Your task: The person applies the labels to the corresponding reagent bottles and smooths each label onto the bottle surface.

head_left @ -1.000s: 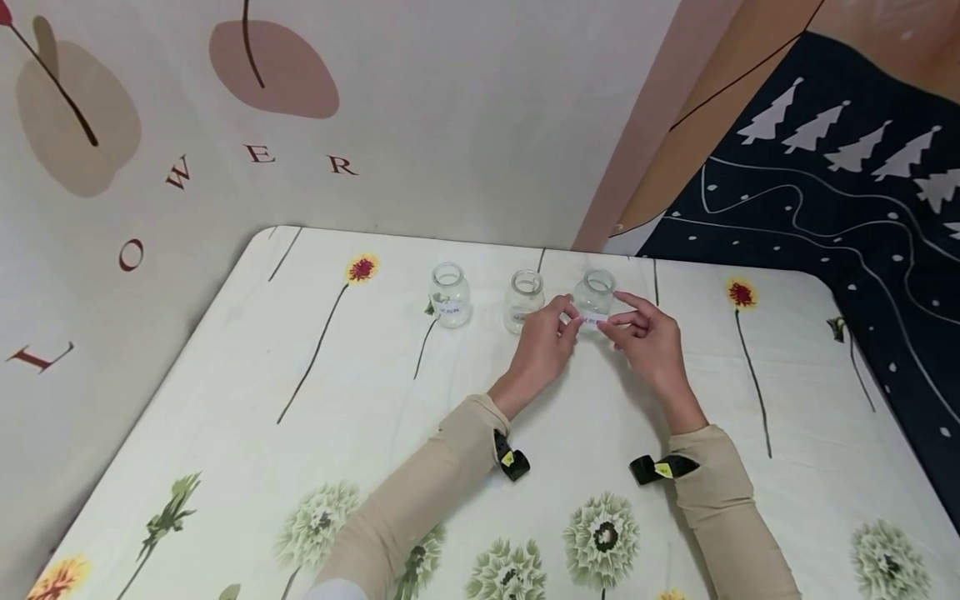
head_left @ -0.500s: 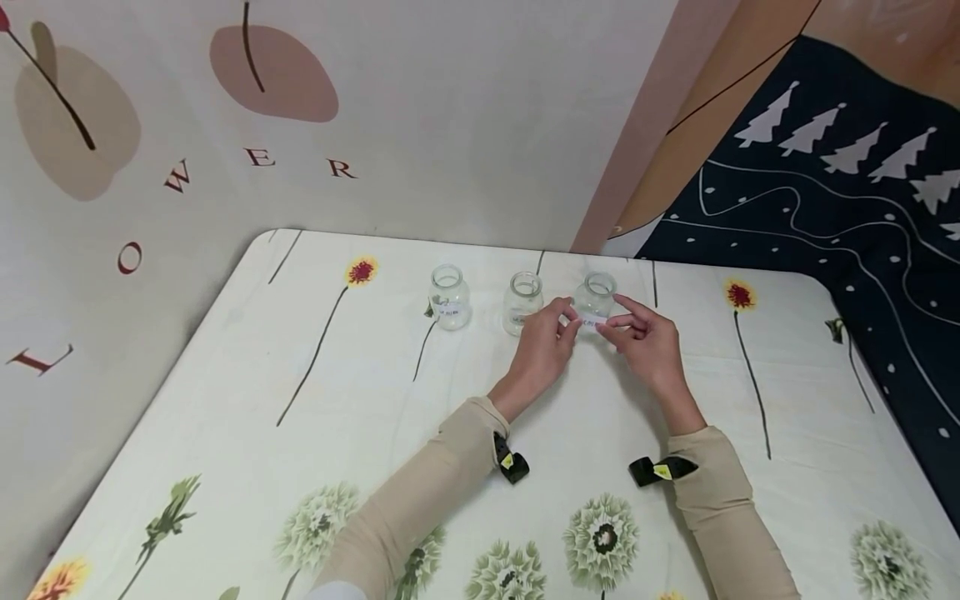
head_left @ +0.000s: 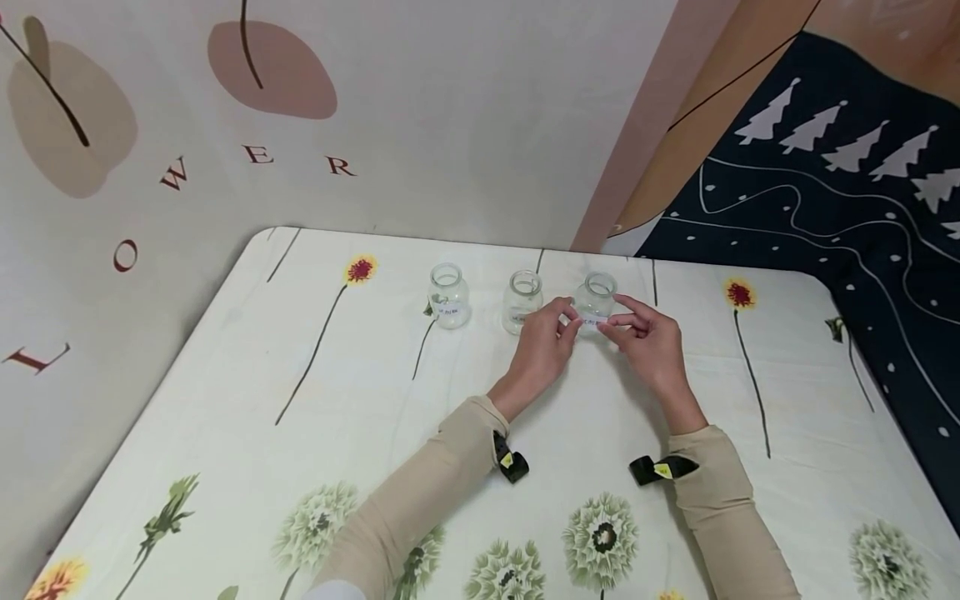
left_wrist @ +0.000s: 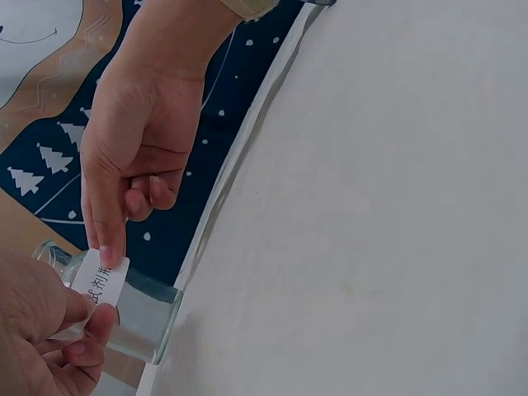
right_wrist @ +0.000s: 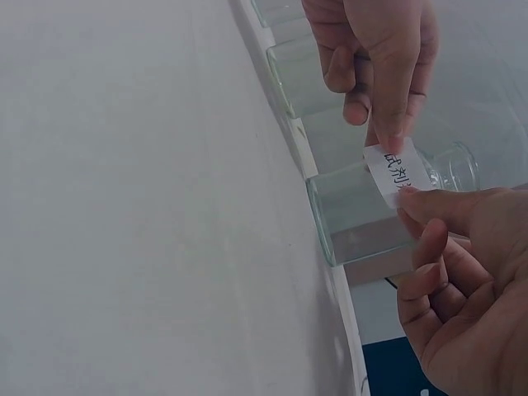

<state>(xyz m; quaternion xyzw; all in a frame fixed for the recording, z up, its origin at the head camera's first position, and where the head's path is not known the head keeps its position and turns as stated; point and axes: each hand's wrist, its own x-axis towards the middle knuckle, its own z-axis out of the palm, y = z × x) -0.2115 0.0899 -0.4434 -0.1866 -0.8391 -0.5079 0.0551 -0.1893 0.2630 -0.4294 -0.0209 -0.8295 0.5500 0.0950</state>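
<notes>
Both hands meet at the front of the rightmost clear glass jar (head_left: pixel 597 300), which stands upright on the table. A small white label (left_wrist: pixel 101 285) with dark handwritten characters lies across the jar's side. My left hand (head_left: pixel 542 346) pinches the label's left end, thumb on its face in the right wrist view. At the other end my right hand (head_left: pixel 651 348) holds the label with its thumb (right_wrist: pixel 437 206), while its index finger reaches to the jar's right shoulder. The jar's mouth faces up and has no lid. Fingers hide both ends of the label.
Two similar open glass jars stand in the same row to the left: the middle jar (head_left: pixel 522 300), close to my left hand, and the leftmost jar (head_left: pixel 449 296), with a label on its front. A flower-print cloth (head_left: pixel 360 467) covers the table, whose back edge meets a printed curtain (head_left: pixel 465 125).
</notes>
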